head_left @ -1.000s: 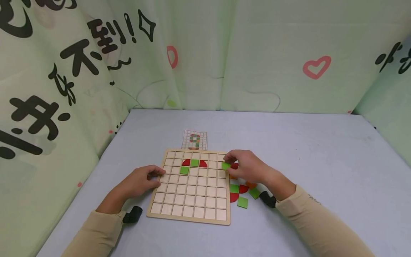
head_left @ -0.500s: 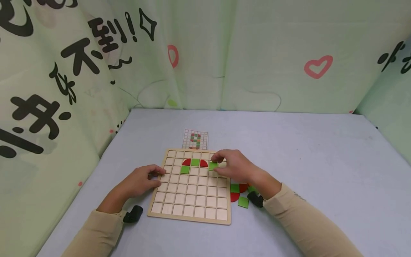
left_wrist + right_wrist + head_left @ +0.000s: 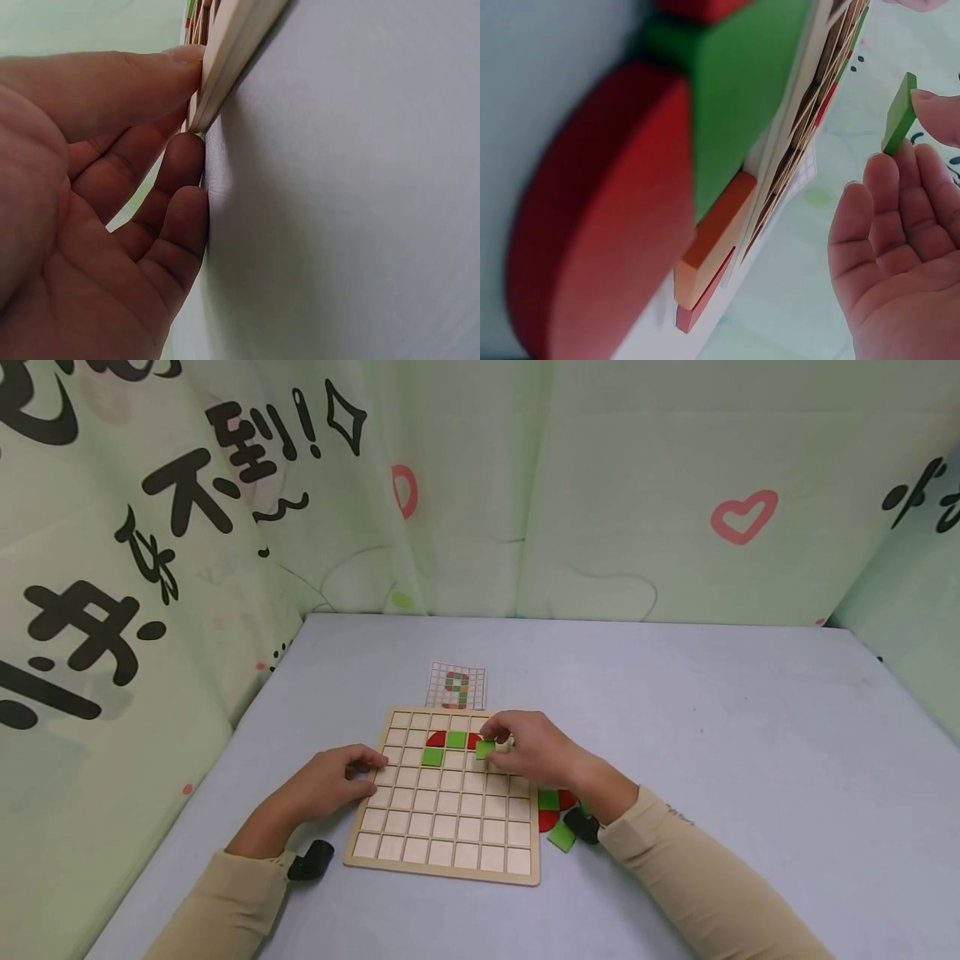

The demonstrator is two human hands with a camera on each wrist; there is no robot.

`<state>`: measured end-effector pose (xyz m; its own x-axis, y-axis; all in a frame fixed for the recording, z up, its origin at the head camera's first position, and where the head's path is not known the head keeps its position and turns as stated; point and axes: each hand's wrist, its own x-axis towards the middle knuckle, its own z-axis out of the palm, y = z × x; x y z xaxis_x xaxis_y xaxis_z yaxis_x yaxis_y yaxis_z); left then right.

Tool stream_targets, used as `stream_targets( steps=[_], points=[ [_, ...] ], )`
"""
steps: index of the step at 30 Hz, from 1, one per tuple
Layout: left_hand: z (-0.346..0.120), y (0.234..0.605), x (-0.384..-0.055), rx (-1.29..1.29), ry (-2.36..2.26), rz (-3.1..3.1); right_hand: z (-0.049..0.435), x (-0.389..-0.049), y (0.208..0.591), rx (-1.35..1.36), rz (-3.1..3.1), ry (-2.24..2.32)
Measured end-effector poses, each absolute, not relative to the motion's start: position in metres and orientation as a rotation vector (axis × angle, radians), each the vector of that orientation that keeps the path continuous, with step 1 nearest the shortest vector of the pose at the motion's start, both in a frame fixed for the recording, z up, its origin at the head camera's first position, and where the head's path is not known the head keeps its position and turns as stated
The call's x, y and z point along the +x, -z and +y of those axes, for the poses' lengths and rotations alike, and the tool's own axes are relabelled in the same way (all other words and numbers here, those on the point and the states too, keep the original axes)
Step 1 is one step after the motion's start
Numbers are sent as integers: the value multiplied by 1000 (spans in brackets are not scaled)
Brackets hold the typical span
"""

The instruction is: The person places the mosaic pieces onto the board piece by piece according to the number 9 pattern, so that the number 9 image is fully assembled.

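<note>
Between the right hand's (image 3: 536, 745) thumb and fingers is a green square tile (image 3: 484, 749), held above the upper right part of a wooden grid board (image 3: 450, 822). The right wrist view shows the tile (image 3: 901, 112) pinched and lifted clear of the grid. On the board lie a red quarter-round piece (image 3: 437, 739), a green tile (image 3: 455, 740), another red piece (image 3: 474, 741), partly covered by the hand, and a green tile (image 3: 432, 757) lower left. The left hand (image 3: 330, 783) rests its fingertips against the board's left edge; its thumb (image 3: 112, 86) touches the frame.
A small printed pattern card (image 3: 480, 681) lies behind the board. Loose pieces sit at the board's right side, including a green tile (image 3: 549, 799), a red rounded piece (image 3: 548, 821), a tilted green tile (image 3: 561, 837) and an orange piece (image 3: 716, 240).
The right hand has carried the green tile leftward from the board's right edge to near the right red piece. A loose green tile by the wrist has turned slightly. The left hand stays put.
</note>
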<state>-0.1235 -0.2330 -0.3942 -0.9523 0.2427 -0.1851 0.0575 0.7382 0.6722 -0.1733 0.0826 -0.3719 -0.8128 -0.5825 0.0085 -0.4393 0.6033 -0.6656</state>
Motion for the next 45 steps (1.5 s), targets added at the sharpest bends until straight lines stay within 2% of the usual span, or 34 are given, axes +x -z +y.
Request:
stream_targets(
  steps=[45],
  points=[
    [-232,395,-123,237,-1038,2674,67,-177,382,-836,2643,815]
  ],
)
